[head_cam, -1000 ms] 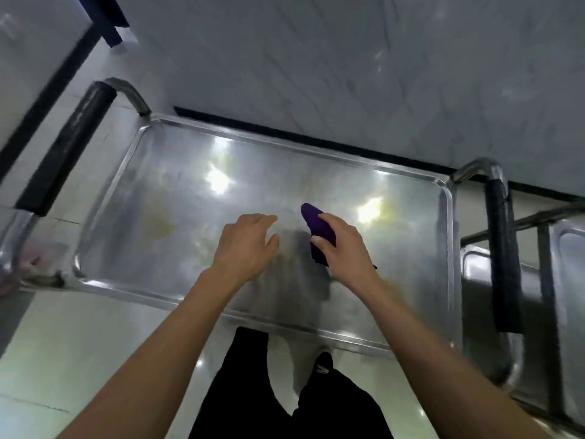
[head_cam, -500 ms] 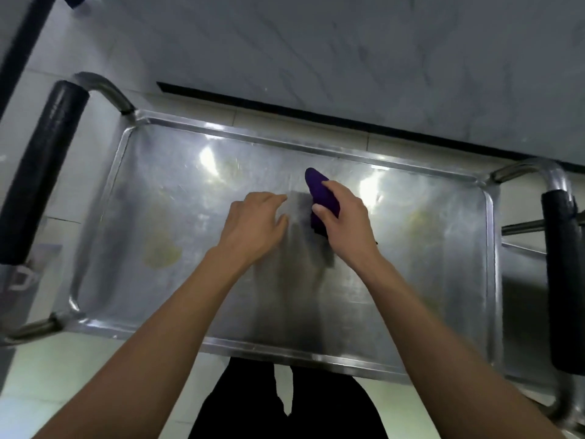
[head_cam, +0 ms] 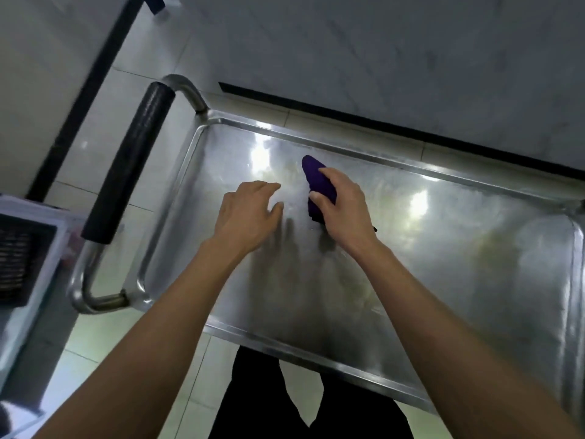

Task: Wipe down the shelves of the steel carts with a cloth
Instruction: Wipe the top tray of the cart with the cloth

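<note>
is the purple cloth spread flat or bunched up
Bunched up: the purple cloth is a compact wad gripped in the right hand, not spread flat.

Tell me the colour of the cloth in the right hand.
Dark purple cloth, seen best in the head view.

Pale tiled floor [head_cam: 104,331], marbled wall [head_cam: 380,52]

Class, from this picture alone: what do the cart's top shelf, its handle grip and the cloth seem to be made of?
Top shelf: likely stainless steel, brushed and smeared; it mirrors the lamps.
Handle grip: probably black foam or rubber, matte, finely textured, over a shiny steel tube.
Cloth: soft purple fabric, folded in the right hand.
</note>
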Tool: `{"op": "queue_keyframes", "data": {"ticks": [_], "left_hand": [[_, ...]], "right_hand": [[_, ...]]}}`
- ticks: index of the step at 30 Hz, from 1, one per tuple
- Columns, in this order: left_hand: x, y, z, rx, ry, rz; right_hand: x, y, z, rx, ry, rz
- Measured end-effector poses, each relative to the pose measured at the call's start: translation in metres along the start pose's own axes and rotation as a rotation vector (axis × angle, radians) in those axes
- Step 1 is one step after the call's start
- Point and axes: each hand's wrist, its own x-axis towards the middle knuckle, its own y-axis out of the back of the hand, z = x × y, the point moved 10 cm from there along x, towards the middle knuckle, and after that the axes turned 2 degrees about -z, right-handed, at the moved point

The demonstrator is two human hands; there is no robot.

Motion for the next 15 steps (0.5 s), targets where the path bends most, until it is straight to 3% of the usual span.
{"op": "queue_keyframes", "data": {"ticks": [7, 15], "left_hand": [[0.016, 0.024, -0.089, -0.099, 0.035, 0.034], [0.041, 0.045, -0.14, -0.096, 0.06, 0.063]], "right_hand": [[0.035, -0.072, -0.054, 0.016, 0.014, -0.032], [0.089, -0.127, -0.111, 0.021, 0.038, -0.003]]}}
